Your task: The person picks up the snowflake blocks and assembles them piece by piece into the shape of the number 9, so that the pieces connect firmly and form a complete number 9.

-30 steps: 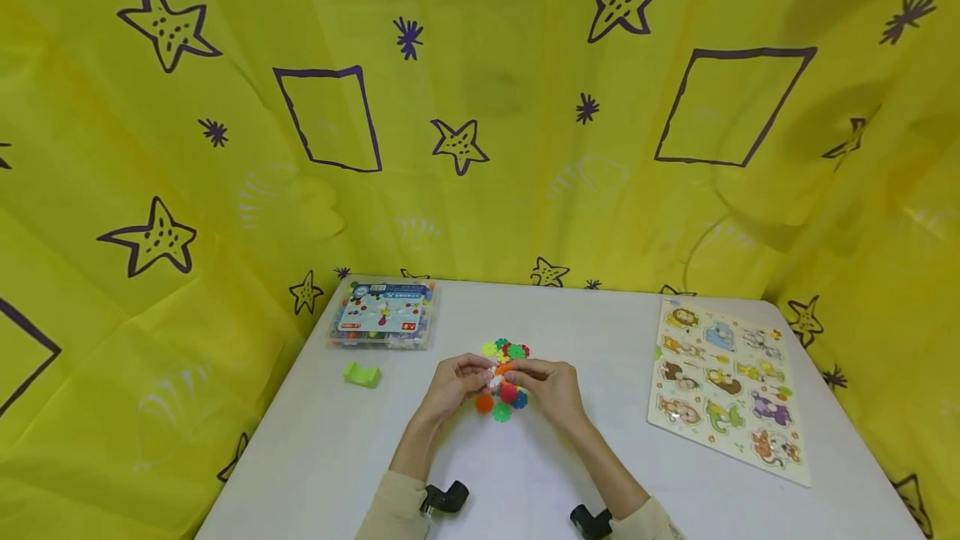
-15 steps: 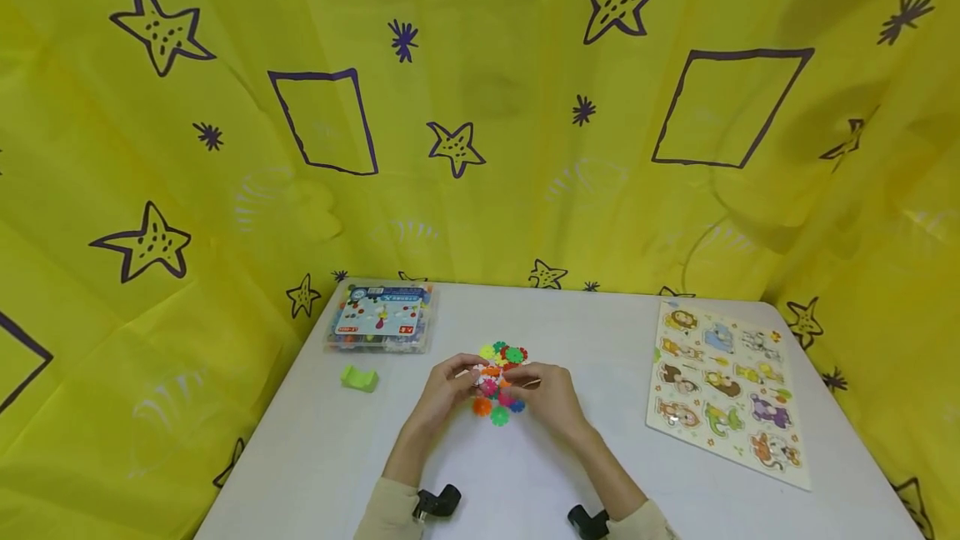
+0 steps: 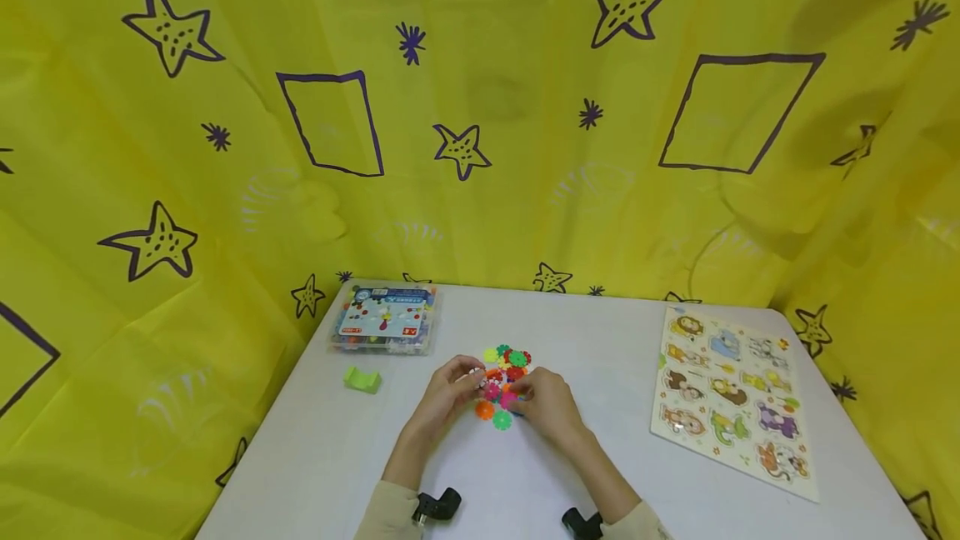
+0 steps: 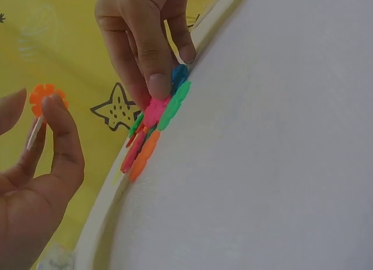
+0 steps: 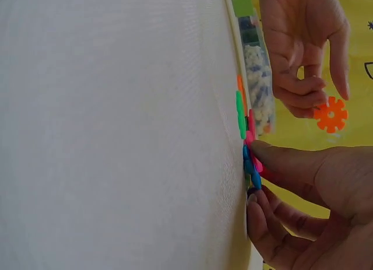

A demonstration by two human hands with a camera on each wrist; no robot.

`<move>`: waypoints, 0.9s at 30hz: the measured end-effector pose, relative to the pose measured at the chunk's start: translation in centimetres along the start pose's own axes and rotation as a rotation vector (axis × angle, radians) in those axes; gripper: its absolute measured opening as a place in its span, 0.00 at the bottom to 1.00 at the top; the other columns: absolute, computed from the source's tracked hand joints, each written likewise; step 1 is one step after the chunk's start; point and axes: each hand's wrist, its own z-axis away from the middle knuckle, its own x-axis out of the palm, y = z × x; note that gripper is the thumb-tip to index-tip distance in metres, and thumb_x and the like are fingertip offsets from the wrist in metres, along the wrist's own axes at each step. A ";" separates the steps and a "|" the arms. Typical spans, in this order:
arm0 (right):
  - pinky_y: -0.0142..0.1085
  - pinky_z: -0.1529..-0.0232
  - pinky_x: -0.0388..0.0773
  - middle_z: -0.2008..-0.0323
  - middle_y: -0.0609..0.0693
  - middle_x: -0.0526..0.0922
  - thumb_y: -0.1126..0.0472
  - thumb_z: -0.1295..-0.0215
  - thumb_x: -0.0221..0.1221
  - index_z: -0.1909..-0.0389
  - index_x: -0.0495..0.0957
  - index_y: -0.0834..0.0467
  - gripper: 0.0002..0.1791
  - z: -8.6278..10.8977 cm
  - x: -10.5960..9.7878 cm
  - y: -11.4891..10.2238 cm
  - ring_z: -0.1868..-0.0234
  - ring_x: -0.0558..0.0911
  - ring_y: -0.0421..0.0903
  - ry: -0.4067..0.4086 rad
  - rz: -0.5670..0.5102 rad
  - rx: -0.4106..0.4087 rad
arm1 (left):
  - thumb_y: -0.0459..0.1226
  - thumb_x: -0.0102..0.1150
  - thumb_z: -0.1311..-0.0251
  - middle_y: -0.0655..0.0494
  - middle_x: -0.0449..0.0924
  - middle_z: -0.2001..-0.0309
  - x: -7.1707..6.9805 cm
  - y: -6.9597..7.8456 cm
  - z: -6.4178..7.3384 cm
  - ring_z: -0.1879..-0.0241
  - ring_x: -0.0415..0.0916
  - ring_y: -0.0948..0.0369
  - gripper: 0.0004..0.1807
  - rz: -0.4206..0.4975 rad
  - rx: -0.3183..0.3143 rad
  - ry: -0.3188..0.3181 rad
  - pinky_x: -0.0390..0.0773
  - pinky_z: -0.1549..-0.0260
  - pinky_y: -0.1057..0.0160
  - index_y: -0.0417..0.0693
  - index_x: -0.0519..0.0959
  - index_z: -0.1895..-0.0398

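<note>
My left hand (image 3: 442, 390) holds an orange snowflake disc (image 5: 331, 115), notched around its rim, up off the table. In the left wrist view a pale piece (image 4: 34, 135) shows edge-on under that disc, between the same fingers. My right hand (image 3: 553, 408) pinches a pink disc (image 4: 156, 111) at the near right of a small pile of discs. Around it lie a green disc (image 3: 502, 420), an orange disc (image 3: 485, 411) and a blue disc (image 5: 249, 165), partly covered by the right fingers. Red, green and yellow discs sit at the pile's far side.
A clear plastic case (image 3: 384, 320) with a printed label stands at the back left of the white table (image 3: 600, 332). Nearer lies a light green curved block (image 3: 362, 379). An animal puzzle board (image 3: 731, 398) lies at the right. A yellow curtain (image 3: 495, 215) hangs behind.
My right hand has left the orange disc by the left fingers and moved down to the pile, where it now pinches a pink disc. The left hand keeps its hold, close to where it was.
</note>
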 end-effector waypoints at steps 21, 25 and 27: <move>0.35 0.72 0.84 0.75 0.47 0.87 0.66 0.40 0.75 0.66 0.88 0.60 0.05 -0.2 -1.7 -0.4 0.74 0.87 0.45 -0.001 -0.337 0.063 | 0.39 0.64 0.28 0.50 0.81 0.45 0.1 -0.5 -0.1 0.49 0.78 0.57 0.20 -0.002 -0.071 0.019 0.81 0.46 0.63 0.32 0.81 0.42; 0.41 0.70 0.87 0.74 0.53 0.88 0.68 0.39 0.74 0.65 0.86 0.64 0.06 -0.3 -2.1 -1.1 0.74 0.89 0.50 0.052 -0.479 0.108 | 0.37 0.63 0.27 0.50 0.82 0.47 0.1 -0.3 -0.1 0.50 0.79 0.57 0.19 0.002 -0.071 0.024 0.81 0.47 0.64 0.29 0.80 0.42; 0.45 0.69 0.87 0.73 0.55 0.88 0.68 0.39 0.73 0.64 0.86 0.66 0.06 -0.3 -2.2 -1.4 0.74 0.90 0.52 0.077 -0.545 0.128 | 0.37 0.63 0.27 0.49 0.82 0.47 0.1 -0.3 0.0 0.50 0.79 0.56 0.19 0.004 -0.068 0.021 0.81 0.46 0.64 0.29 0.80 0.43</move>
